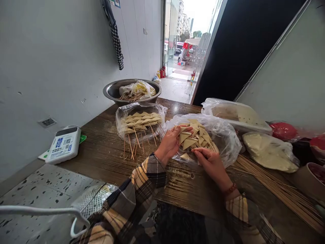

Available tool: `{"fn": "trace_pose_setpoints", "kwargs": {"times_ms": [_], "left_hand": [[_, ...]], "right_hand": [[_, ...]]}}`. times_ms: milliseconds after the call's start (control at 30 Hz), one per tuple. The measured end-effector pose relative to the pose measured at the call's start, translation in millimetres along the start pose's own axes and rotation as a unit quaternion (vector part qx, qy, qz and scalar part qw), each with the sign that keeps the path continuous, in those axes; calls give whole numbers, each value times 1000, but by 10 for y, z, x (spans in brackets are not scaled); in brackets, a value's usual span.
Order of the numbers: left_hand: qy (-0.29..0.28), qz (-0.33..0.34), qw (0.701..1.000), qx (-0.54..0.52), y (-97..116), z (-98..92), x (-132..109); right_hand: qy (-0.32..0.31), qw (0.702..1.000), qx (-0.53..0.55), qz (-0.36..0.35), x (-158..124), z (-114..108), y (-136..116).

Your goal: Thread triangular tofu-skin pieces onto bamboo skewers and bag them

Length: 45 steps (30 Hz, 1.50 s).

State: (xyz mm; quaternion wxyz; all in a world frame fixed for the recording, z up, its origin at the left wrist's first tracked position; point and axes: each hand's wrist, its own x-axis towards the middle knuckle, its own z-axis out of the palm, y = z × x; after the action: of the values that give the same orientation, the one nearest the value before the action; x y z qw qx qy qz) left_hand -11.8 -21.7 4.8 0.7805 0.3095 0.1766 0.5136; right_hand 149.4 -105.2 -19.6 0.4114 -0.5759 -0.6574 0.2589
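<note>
My left hand (170, 141) is curled round a few tan tofu triangles (187, 139) over an open plastic bag (223, 139) holding a heap of the same triangles. My right hand (211, 163) rests at the bag's near edge, fingers pinched close to a thin bamboo skewer and a loose triangle (184, 156). Whether it grips the skewer is hard to see. Both sleeves are plaid.
A second bag of skewered triangles (140, 122) lies left of the hands, a metal basin (111, 90) behind it. Loose bamboo skewers (276, 188) lie at right, with bagged flat sheets (269, 152), a bagged tray (236, 113) and red bowls (283, 129). A white device (63, 145) sits left.
</note>
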Motion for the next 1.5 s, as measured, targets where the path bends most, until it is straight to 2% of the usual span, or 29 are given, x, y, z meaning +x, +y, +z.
{"fn": "trace_pose_setpoints", "kwargs": {"times_ms": [167,667,867,1000,1100,1200,1300,1400,1500], "left_hand": [[13,1,1000,8,-21,41,-2],[-4,-4,1000,19,-27,85,-44],[-10,-19,1000,17,-20,64,-57],[7,-16,1000,4,-24,13,-36],[25,-12,1000,-11,-45,-17,-10],[51,-38,997,-35,-78,-42,9],[53,-70,995,-45,-122,-71,13],[35,-78,996,-22,-174,-96,16],[40,-85,996,8,-212,-93,32]], "right_hand": [[18,1000,-8,-6,10,28,8],[27,1000,-3,7,34,54,-29],[6,1000,-15,-11,31,27,-28],[6,999,-31,-44,-2,9,10],[11,1000,-18,-11,-26,-2,48],[56,998,-4,35,-19,-44,47],[86,995,-20,41,73,-110,-44],[39,996,-76,8,289,-124,-243],[-2,992,-119,-53,595,-12,-490]]}}
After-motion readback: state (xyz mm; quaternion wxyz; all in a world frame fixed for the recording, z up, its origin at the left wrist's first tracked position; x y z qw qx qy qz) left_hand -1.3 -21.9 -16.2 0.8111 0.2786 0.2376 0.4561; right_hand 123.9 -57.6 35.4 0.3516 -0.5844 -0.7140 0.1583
